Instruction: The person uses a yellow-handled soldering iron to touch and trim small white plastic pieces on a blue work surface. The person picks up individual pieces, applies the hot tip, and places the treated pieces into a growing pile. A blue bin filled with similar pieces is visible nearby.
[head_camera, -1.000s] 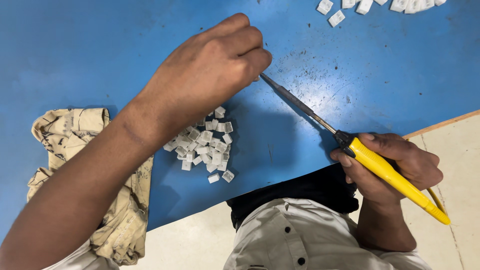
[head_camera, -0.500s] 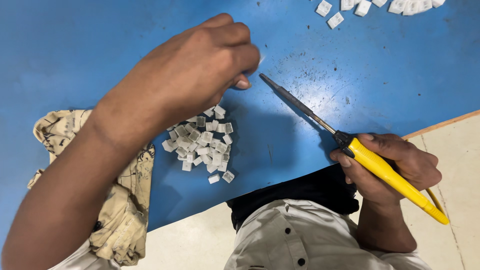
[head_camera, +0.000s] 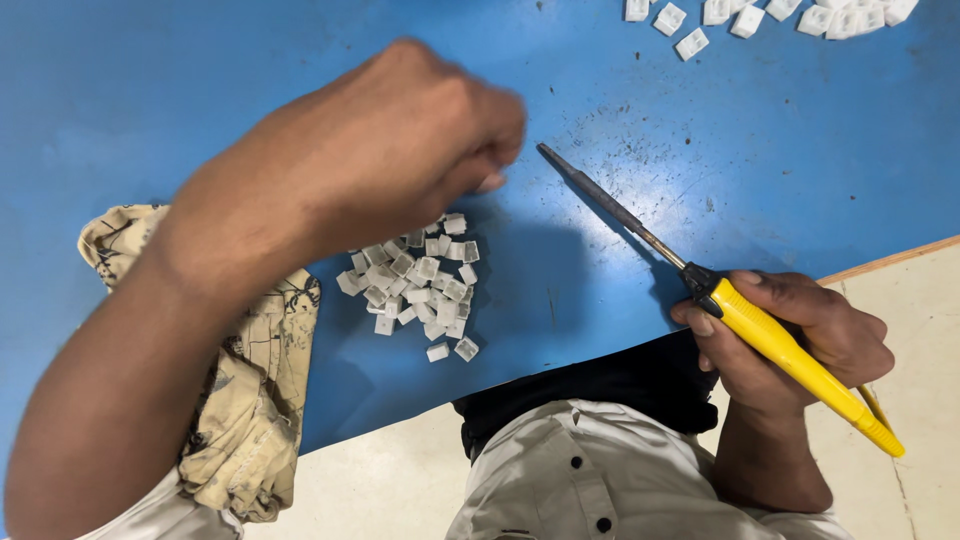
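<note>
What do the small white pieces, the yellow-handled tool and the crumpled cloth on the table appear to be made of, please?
Small white pieces: probably moulded plastic, judging by their uniform blocky shapes and matt white surface.
Yellow-handled tool in the right hand: glossy yellow handle, likely plastic; thin dark shaft, seemingly metal with a dull finish.
Crumpled cloth: soft woven fabric, beige with dark print, lying in folds.

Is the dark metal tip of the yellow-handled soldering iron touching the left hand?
Apart. The head view shows bare blue table between the dark metal tip of the yellow-handled soldering iron and the left hand.
</note>
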